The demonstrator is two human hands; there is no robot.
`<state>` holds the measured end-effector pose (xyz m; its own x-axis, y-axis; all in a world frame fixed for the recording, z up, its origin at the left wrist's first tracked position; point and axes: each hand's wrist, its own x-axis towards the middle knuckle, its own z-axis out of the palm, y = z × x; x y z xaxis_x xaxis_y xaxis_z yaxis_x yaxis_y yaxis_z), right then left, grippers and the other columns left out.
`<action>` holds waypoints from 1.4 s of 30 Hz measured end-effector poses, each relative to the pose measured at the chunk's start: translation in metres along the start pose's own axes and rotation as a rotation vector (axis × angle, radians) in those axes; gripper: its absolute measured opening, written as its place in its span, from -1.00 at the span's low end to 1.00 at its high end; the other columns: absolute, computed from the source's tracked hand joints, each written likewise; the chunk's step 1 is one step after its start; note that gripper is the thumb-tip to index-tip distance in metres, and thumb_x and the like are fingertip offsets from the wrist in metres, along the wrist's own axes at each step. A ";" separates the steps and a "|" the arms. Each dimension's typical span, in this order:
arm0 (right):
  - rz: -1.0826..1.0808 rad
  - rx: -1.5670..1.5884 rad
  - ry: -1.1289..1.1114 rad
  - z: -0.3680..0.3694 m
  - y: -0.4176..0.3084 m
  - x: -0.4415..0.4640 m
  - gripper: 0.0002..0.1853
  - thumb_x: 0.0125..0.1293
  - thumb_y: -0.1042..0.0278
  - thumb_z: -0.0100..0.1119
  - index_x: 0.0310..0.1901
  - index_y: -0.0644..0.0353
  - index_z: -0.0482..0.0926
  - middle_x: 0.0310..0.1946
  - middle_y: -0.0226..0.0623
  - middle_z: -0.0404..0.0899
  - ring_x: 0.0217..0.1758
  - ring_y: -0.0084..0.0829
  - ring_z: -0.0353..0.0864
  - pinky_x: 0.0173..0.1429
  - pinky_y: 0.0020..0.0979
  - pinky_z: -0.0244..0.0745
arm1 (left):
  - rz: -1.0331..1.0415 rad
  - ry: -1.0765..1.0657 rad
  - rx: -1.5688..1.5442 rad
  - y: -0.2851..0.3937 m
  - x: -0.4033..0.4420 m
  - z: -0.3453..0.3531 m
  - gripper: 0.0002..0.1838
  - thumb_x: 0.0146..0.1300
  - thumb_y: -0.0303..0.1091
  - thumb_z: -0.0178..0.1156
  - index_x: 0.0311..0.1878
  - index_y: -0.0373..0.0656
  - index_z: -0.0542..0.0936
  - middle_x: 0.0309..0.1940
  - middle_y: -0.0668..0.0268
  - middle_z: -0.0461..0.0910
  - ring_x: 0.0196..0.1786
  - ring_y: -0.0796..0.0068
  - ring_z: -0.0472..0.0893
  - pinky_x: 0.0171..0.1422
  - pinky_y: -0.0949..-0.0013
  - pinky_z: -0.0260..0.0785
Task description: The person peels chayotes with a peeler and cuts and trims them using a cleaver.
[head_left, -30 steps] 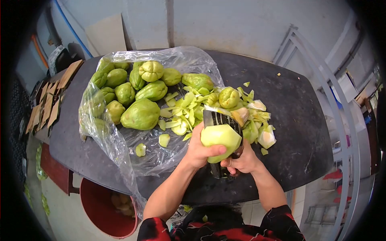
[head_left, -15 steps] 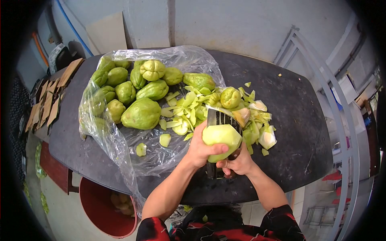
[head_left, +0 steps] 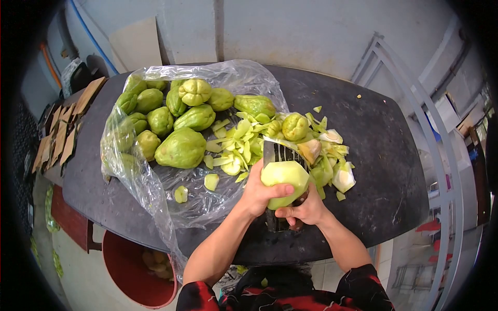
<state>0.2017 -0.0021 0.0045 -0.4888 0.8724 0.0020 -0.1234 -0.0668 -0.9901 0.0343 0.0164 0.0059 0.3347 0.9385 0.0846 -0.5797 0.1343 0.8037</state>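
My left hand (head_left: pixel 259 191) grips a peeled pale green chayote (head_left: pixel 285 179), thumb across its near side. Close against its lower right is my right hand (head_left: pixel 306 207), with fingers curled; a dark brown edge shows by them, but what they hold is mostly hidden behind the chayote. A dark, flat thing with light streaks (head_left: pixel 269 151) shows beyond and below the chayote, partly covered by it and the hands. Green peelings (head_left: pixel 243 140) lie heaped just past the hands, along with a yellowish chayote (head_left: pixel 295 126) and pale cut pieces (head_left: pixel 343 176).
Several unpeeled chayotes (head_left: pixel 181 147) sit on a clear plastic bag (head_left: pixel 192 207) spread over the dark table (head_left: pixel 384 155). A red bucket (head_left: pixel 111 269) with pale contents stands below the table's left front edge. A grey metal railing (head_left: pixel 441 150) runs along the right.
The whole view has shifted slightly. My right hand has moved a little left and up against the chayote, which stays in my left hand.
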 end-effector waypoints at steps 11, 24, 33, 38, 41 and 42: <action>0.028 -0.039 0.010 0.001 -0.007 0.002 -0.53 0.06 0.53 0.56 -0.04 0.31 0.49 -0.46 -0.34 0.63 -0.68 -0.56 0.57 -0.60 -0.53 0.49 | -0.011 0.063 0.002 -0.002 0.000 0.002 -0.36 -0.07 -0.30 0.54 0.10 -0.25 0.50 -0.12 0.27 0.63 -0.09 0.45 0.61 0.06 0.34 0.51; 0.114 0.021 -0.057 -0.001 -0.013 -0.001 -0.52 0.04 0.62 0.55 -0.02 0.29 0.50 -0.49 -0.36 0.61 -0.69 -0.59 0.52 -0.64 -0.55 0.43 | -0.048 0.054 -0.172 -0.004 -0.003 -0.004 -0.32 -0.07 -0.30 0.49 0.15 -0.27 0.47 -0.10 0.17 0.61 -0.09 0.33 0.63 0.01 0.26 0.56; 0.077 -0.012 -0.029 0.000 -0.006 0.000 -0.49 0.00 0.58 0.60 -0.04 0.28 0.51 -0.50 -0.36 0.61 -0.69 -0.59 0.53 -0.65 -0.53 0.44 | -0.025 0.081 -0.134 -0.009 -0.002 -0.001 -0.31 -0.07 -0.26 0.52 0.14 -0.28 0.48 -0.12 0.19 0.61 -0.11 0.33 0.63 0.00 0.27 0.56; 0.090 -0.002 -0.028 -0.001 -0.005 0.001 -0.49 -0.01 0.58 0.60 -0.05 0.30 0.50 -0.51 -0.36 0.61 -0.69 -0.59 0.52 -0.65 -0.53 0.44 | -0.041 0.095 -0.117 -0.010 -0.002 -0.002 -0.30 -0.08 -0.24 0.53 0.13 -0.28 0.48 -0.12 0.18 0.60 -0.12 0.34 0.62 -0.02 0.27 0.56; 0.092 0.003 -0.030 -0.001 -0.004 0.001 -0.50 -0.01 0.59 0.59 -0.06 0.30 0.50 -0.52 -0.36 0.60 -0.70 -0.59 0.52 -0.65 -0.53 0.44 | -0.041 0.114 -0.111 -0.012 -0.001 -0.002 -0.31 -0.08 -0.22 0.53 0.12 -0.29 0.48 -0.13 0.19 0.60 -0.12 0.34 0.62 -0.02 0.27 0.56; 0.092 0.009 -0.033 -0.001 -0.005 0.001 -0.51 0.00 0.59 0.59 -0.06 0.29 0.50 -0.52 -0.36 0.60 -0.70 -0.58 0.51 -0.65 -0.53 0.43 | -0.043 0.104 -0.102 -0.012 -0.001 -0.004 -0.31 -0.07 -0.22 0.52 0.12 -0.29 0.48 -0.13 0.18 0.60 -0.12 0.34 0.62 -0.02 0.27 0.56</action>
<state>0.2026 -0.0006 0.0091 -0.5262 0.8462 -0.0842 -0.0847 -0.1506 -0.9850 0.0383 0.0154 -0.0057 0.2850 0.9584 -0.0148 -0.6409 0.2020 0.7406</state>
